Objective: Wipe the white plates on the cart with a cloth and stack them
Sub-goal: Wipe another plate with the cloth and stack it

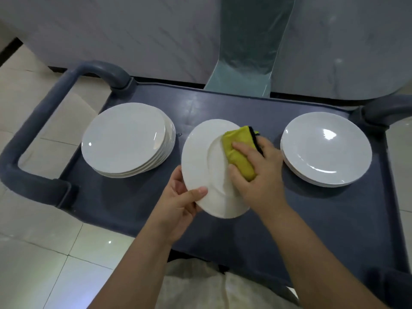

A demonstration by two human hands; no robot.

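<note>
At the middle of the cart (pixel 223 103), between two stacks, we record one white plate (pixel 200 157) held tilted over the dark blue-grey top. We cannot tell whether its far edge touches the top.

Left grip (pixel 178 197): pinching the near-left rim of the plate, with the thumb flat on the upper face and the fingers hidden behind the underside.

Right grip (pixel 256 175): curled round a folded yellow cloth (pixel 239 152) with a black edge. The thumb is on the cloth's near side and the fingers lie over its top. The cloth is pressed against the right part of the plate's face, covering part of the well and the right rim.

Left stack (pixel 124 139): several white plates, slightly fanned toward the right, resting on the cart top near its left end, just apart from the held plate.

Right stack (pixel 325 150): white plates, fewer and lower than on the left, with a glossy top face, resting near the right end. The knuckles of the right grip are just beside its left edge.

A tubular cart handle (pixel 33 121) loops out at the left end. Pale floor tiles (pixel 44 241) show beneath and beside the cart.
</note>
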